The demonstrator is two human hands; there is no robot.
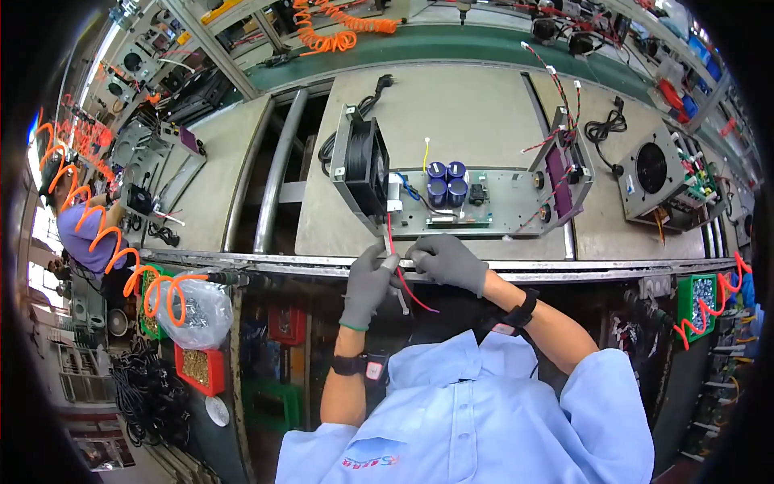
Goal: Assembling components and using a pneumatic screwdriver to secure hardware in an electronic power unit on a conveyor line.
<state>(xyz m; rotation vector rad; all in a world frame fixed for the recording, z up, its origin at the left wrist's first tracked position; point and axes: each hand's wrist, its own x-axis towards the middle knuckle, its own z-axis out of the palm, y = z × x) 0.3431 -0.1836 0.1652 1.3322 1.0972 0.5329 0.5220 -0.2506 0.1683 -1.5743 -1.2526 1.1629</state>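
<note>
My left hand (367, 286), in a grey glove, is closed around a red wire (415, 297) at the near edge of the work surface. The wire runs down from beside the black fan (371, 168) and its loose end curves to the right below my fingers. A thin white piece (402, 303) sticks out under that hand. My right hand (451, 263), also gloved, has its fingertips pinched together close to the left ones; what they hold is hidden. Beyond them stands an open metal chassis (508, 226) with blue capacitors (447, 184), a circuit board and a purple end panel (558, 173).
Another fan unit (657, 173) stands at the right, with a coiled black power cord (606, 129) near it. Metal rollers (282, 173) lie left of the pallet. A red bin of small parts (199, 367) hangs below, near an orange coiled hose (105, 234). A person (85, 230) works at far left.
</note>
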